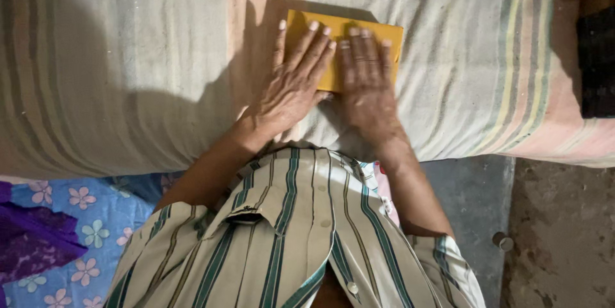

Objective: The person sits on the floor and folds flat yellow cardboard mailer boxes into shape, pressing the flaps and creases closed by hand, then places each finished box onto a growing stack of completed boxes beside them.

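Striped, faded cloth bed is carrying a flat yellow-orange folded paper rectangle, its lower half lying hidden under both palms. Left hand and right hand are pressing flat, fingers spread, grasping nothing.

Short-sleeved cream shirt with dark green and brown vertical stripes, pointed collar, small pale buttons down the front placket. Bare forearms; no rings, watch or bands visible on either grip.
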Demonstrator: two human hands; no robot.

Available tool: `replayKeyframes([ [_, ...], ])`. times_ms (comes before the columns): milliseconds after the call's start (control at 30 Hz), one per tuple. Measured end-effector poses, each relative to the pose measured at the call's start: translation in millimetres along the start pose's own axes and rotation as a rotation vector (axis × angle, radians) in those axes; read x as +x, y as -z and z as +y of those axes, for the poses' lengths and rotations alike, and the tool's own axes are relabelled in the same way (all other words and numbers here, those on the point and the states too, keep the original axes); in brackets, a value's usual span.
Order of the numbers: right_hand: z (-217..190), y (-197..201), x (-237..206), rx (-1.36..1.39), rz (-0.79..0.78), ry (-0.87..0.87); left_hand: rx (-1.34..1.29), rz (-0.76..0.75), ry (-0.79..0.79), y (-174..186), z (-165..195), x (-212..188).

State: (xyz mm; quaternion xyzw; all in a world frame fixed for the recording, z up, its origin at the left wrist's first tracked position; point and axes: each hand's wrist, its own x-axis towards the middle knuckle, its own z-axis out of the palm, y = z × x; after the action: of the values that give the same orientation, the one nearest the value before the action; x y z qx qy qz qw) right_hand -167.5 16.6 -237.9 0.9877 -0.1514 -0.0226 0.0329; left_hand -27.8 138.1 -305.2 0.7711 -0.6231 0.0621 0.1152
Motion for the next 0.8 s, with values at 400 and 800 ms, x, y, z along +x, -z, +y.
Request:
replayKeyframes([
  [400, 44, -12, -27, 0.4, 0.108, -0.215, -0.29, -0.003, 0.223, -20, -26, -18],
  [800, 13, -33, -41, 1.324, 0.769, -0.019, -0.936, 0.231, 0.636, 30, -32, 13],
])
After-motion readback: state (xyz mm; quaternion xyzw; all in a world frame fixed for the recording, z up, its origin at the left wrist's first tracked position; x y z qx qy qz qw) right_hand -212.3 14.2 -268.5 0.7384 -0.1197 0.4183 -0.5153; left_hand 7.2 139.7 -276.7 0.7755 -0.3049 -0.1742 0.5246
